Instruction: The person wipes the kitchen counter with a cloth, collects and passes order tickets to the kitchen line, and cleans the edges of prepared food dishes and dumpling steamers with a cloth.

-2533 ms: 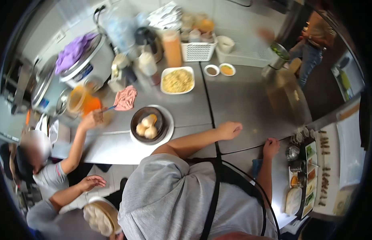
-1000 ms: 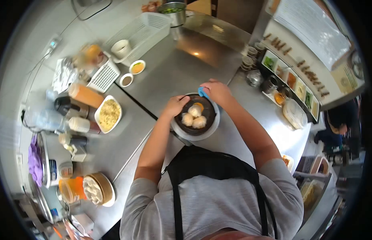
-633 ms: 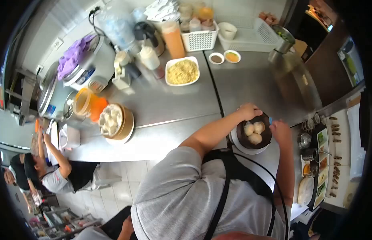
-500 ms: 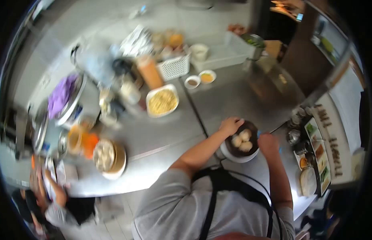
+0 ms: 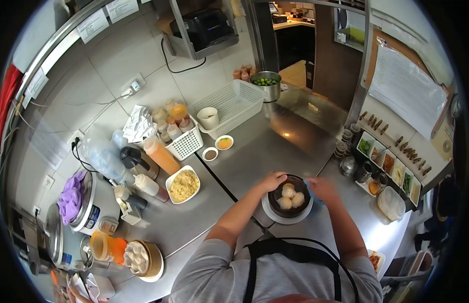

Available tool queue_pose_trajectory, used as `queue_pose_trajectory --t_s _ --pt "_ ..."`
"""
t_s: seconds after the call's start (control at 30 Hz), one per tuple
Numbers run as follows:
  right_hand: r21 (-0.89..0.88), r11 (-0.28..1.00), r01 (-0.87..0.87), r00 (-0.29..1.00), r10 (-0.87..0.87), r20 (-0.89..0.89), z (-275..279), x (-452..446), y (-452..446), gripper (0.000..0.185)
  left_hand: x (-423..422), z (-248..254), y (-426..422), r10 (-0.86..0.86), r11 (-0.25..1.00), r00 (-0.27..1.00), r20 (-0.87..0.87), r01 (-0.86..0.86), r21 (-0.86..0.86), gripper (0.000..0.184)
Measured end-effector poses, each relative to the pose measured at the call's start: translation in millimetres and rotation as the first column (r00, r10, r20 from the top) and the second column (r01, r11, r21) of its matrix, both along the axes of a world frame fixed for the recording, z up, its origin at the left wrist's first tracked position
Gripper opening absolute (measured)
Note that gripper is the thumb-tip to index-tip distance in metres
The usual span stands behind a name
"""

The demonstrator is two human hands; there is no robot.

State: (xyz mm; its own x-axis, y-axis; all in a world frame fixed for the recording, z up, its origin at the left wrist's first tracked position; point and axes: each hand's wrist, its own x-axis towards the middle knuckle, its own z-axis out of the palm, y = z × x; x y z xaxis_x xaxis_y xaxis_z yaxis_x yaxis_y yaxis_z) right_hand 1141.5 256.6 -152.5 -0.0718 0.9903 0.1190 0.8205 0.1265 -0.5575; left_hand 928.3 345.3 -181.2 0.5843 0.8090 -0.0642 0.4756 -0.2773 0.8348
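Observation:
Three pale round dumplings (image 5: pixel 291 197) sit inside a dark round steamer basket (image 5: pixel 283 212), with a small orange piece at their far side. Under the basket is a white plate (image 5: pixel 281 220). My left hand (image 5: pixel 273 182) grips the basket's rim on the left, fingers curled over the edge. On the opposite side, my right hand (image 5: pixel 323 190) is closed around a blue, cloth-like piece (image 5: pixel 310 185) by the rim. Motion smears this hand a little, and most of what it holds is hidden.
Left of the basket stand a bowl of yellow crumbly food (image 5: pixel 184 186), sauce bottles (image 5: pixel 161 155) and a bamboo steamer (image 5: pixel 152 260). Two small sauce dishes (image 5: pixel 224 143) lie farther back beside white plastic baskets (image 5: pixel 229 108). Garnish trays (image 5: pixel 388 162) line the right edge.
My view has tilted up and steadied, showing more of the wall and back counter. An orange piece now shows beside the dumplings. Both hands stay at the basket.

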Motion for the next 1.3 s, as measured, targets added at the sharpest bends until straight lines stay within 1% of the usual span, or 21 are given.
queue_pose_trajectory --t_s 0.03,0.1,0.13,0.2,0.3,0.33,0.4,0.5,0.6,0.7,0.77,0.8,0.83,0.93,1.0,1.1,1.13,1.23,1.3 --pt "0.011 0.999 0.038 0.999 -0.038 -0.006 -8 0 -4 0.022 2 -6 1 0.002 1.000 1.000 0.026 -0.002 0.003 0.034" --pt "0.037 0.993 0.110 0.994 -0.109 -0.022 -2 -10 -16 0.022 5 -14 4 0.009 1.000 0.997 0.078 -0.010 0.012 0.030" --pt "0.064 0.990 0.123 0.992 -0.121 -0.032 -3 -10 -21 0.022 6 -19 4 0.044 0.998 0.993 0.105 -0.038 -0.053 0.029" --pt "0.116 0.982 0.151 0.988 -0.145 -0.057 -8 -13 -30 0.022 6 -11 -3 0.120 0.978 0.981 0.150 -0.092 -0.185 0.026" --pt "0.090 0.967 0.240 0.971 -0.240 -0.014 -13 -17 -47 0.023 12 -34 0 0.243 0.967 0.960 0.142 -0.228 -0.116 0.026" --pt "0.057 0.964 0.259 0.966 -0.260 0.015 -10 -18 -52 0.023 16 -41 -2 0.338 0.940 0.935 0.107 -0.331 -0.082 0.028" --pt "-0.005 0.956 0.294 0.953 -0.293 0.077 1 -25 -65 0.024 23 -23 -20 0.522 0.853 0.852 0.049 -0.522 -0.002 0.031" --pt "-0.041 0.955 0.294 0.954 -0.291 0.068 9 -32 -80 0.024 36 -13 -39 0.702 0.710 0.710 -0.059 -0.704 -0.024 0.035" --pt "0.015 0.912 0.411 0.912 -0.411 0.011 7 -27 -78 0.023 34 -4 -47 0.638 0.742 0.763 -0.103 -0.645 -0.181 0.042" --pt "0.047 0.925 0.377 0.926 -0.378 0.015 -2 -4 -60 0.022 23 20 -31 0.446 0.858 0.891 -0.085 -0.452 -0.245 0.042" --pt "0.061 0.921 0.384 0.923 -0.384 -0.011 -6 3 -46 0.021 24 -11 -13 0.393 0.919 0.918 0.046 -0.391 -0.047 0.041" --pt "0.070 0.919 0.388 0.921 -0.388 -0.022 -7 5 -43 0.021 27 -19 -5 0.353 0.931 0.929 0.110 -0.361 0.056 0.040" --pt "0.064 0.916 0.396 0.918 -0.397 0.003 -7 5 -42 0.021 32 -29 -2 0.336 0.936 0.924 0.184 -0.349 0.047 0.036" --pt "0.039 0.909 0.414 0.908 -0.416 0.052 -6 -4 -45 0.022 39 -32 -11 0.432 0.886 0.870 0.237 -0.458 0.067 0.033" --pt "0.010 0.909 0.418 0.907 -0.417 0.058 -7 -15 -59 0.023 43 -30 -21 0.484 0.857 0.846 0.222 -0.510 0.078 0.031" --pt "-0.183 0.885 0.429 0.903 -0.414 0.117 9 -38 -77 0.025 52 -34 -38 0.573 0.795 0.801 0.171 -0.594 0.121 0.034" --pt "-0.180 0.895 0.408 0.912 -0.393 0.116 6 -45 -79 0.025 56 -36 -44 0.605 0.770 0.782 0.150 -0.622 0.144 0.036" --pt "-0.144 0.925 0.352 0.935 -0.340 0.101 -5 -62 -84 0.026 69 -38 -63 0.688 0.711 0.711 0.146 -0.701 0.060 0.039" --pt "-0.111 0.941 0.319 0.946 -0.309 0.097 -1 -68 -85 0.026 72 -40 -71 0.685 0.713 0.708 0.175 -0.700 0.040 0.041"
